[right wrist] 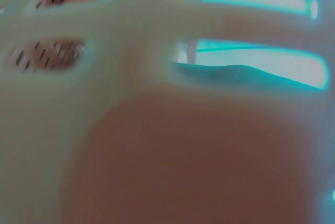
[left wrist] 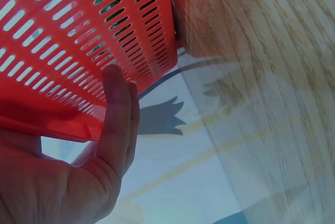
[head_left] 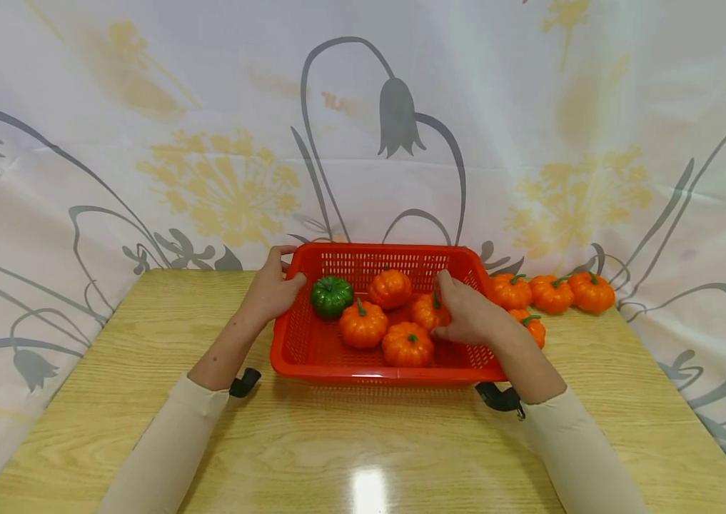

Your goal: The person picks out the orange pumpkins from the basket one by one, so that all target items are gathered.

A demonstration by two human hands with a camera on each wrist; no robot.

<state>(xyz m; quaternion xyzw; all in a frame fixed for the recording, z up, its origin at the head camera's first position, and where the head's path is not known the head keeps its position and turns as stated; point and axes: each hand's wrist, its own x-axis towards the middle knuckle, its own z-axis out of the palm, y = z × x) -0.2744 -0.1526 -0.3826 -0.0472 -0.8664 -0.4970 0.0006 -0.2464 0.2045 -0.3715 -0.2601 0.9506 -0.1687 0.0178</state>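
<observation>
A red slotted plastic basket (head_left: 363, 373) stands on the table, holding a green pumpkin (head_left: 332, 297) and several small orange pumpkins (head_left: 363, 325). My left hand (head_left: 273, 289) grips the basket's left rim, thumb over the inside. In the left wrist view, the fingers (left wrist: 116, 114) lie along the basket's outer slotted wall (left wrist: 68, 41). Over the right side, my right hand (head_left: 472, 314) reaches into the basket, with thumb and fingers around the rightmost orange pumpkin (head_left: 425, 312) inside. Blurred slots close to the lens fill the right wrist view, which does not show the pumpkin.
Right of the basket, three orange pumpkins (head_left: 552, 294) sit in a row at the table's back edge. Another orange pumpkin (head_left: 535, 328) lies in front of them, partly behind my right forearm. A flower-printed curtain (head_left: 208, 86) hangs behind the wooden table (head_left: 337, 442).
</observation>
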